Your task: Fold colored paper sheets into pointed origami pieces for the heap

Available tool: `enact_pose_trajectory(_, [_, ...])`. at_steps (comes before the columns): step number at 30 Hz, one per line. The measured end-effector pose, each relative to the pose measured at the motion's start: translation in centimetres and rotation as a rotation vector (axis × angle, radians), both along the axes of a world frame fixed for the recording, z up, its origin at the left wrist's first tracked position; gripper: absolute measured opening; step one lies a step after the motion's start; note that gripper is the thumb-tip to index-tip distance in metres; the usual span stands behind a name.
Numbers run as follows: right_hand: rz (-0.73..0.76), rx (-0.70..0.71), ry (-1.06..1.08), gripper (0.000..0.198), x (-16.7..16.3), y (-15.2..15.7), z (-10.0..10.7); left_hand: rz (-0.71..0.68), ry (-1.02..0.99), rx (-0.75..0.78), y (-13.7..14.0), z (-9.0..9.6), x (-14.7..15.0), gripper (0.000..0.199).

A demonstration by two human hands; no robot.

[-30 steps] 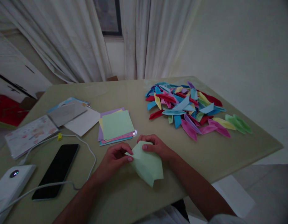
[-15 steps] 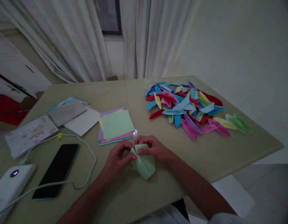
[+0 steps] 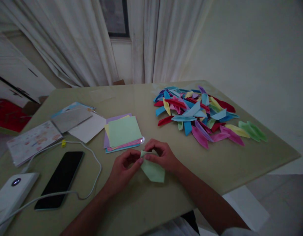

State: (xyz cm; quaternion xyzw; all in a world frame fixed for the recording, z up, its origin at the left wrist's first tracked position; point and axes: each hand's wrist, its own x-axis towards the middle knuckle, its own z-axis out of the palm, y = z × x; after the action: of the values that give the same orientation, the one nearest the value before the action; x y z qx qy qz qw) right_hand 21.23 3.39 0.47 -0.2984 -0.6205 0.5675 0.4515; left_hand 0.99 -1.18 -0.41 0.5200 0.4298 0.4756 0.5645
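A partly folded sheet of light green paper point(image 3: 153, 171) is held between my two hands, over the near part of the table. My left hand point(image 3: 124, 167) pinches its upper left edge with thumb and index finger. At the top, my right hand point(image 3: 161, 155) grips the same paper, thumb on the near face and fingers behind it. The thumbs nearly meet at the upper left corner. Just beyond my hands lies a stack of square coloured paper point(image 3: 124, 131), light green on top, with purple, yellow, pink and blue edges showing.
A heap of folded coloured paper pieces point(image 3: 190, 111) spreads over the table's point(image 3: 230, 164) right side. To the left are a black phone point(image 3: 60, 180), a white power bank point(image 3: 16, 193), a looping white cable point(image 3: 98, 178), a printed card point(image 3: 34, 141) and a white sheet point(image 3: 88, 127).
The green paper has been folded over along its left side, so the open centre crease no longer shows and it looks narrower. My thumbs have moved closer together.
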Motion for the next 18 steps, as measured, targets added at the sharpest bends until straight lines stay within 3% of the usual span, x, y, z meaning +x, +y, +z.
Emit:
enact_pose_trajectory(6, [-0.073,0.062,-0.093,0.031,0.49,0.20,0.09,0.064,-0.081,-0.083,0.68,-0.04,-0.61,0.021])
enact_pose_trajectory(10, [-0.052,0.032,-0.163,0.020,0.45,-0.03,0.39,0.075,-0.055,-0.103,0.87,0.21,-0.68,0.024])
enact_pose_trajectory(18, [-0.104,0.061,-0.298,0.020,0.08,-0.20,0.41,0.112,0.065,-0.056,0.83,-0.01,-0.63,0.033])
